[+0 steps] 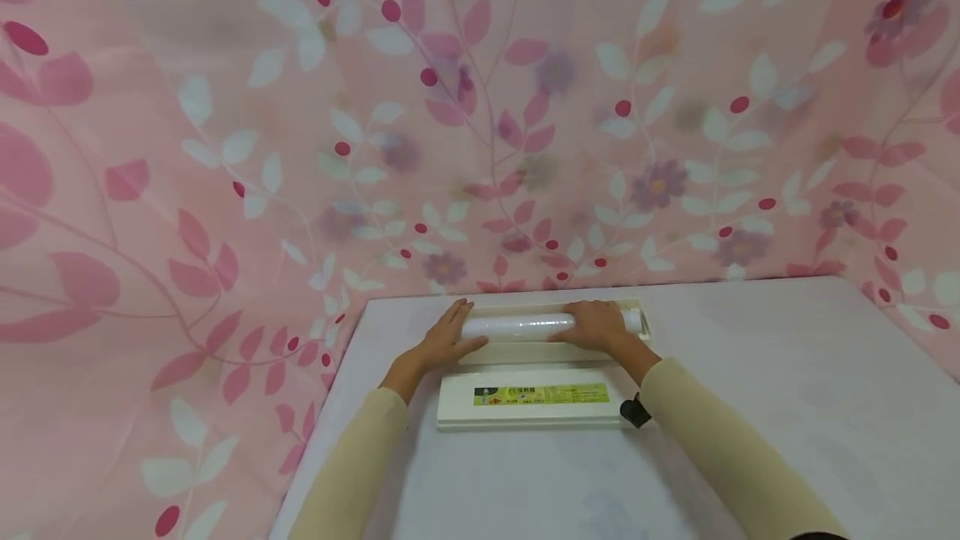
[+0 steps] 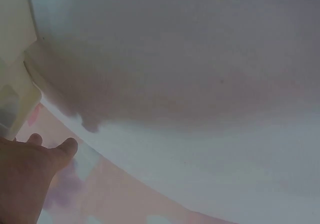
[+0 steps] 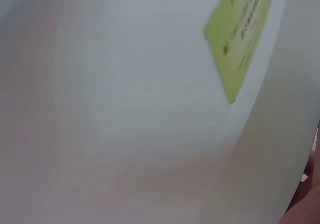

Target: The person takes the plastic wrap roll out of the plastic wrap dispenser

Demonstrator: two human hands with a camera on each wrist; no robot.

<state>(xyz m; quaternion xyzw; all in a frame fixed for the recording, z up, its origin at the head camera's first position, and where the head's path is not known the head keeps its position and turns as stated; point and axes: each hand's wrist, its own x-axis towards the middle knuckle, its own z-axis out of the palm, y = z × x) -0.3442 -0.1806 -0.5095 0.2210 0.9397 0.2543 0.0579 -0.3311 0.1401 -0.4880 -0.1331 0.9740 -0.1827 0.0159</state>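
Note:
A white, glossy roll of cling film (image 1: 525,326) lies lengthwise in a long cream box (image 1: 510,353) near the table's far edge. My left hand (image 1: 444,342) holds the roll's left end, thumb on the near side and fingers on the far side. Toward the other end, my right hand (image 1: 597,327) grips it from above, leaving a short piece of roll showing to its right. In the left wrist view, part of the left hand (image 2: 30,174) appears beside the box; only a sliver of the right hand (image 3: 307,199) shows in the right wrist view.
Just in front of the box lies a cream lid (image 1: 532,422) with a yellow-green label (image 1: 540,394). A small black object (image 1: 636,412) sits at its right end, under the right forearm. A pink floral curtain (image 1: 487,148) rises behind the white table (image 1: 765,407).

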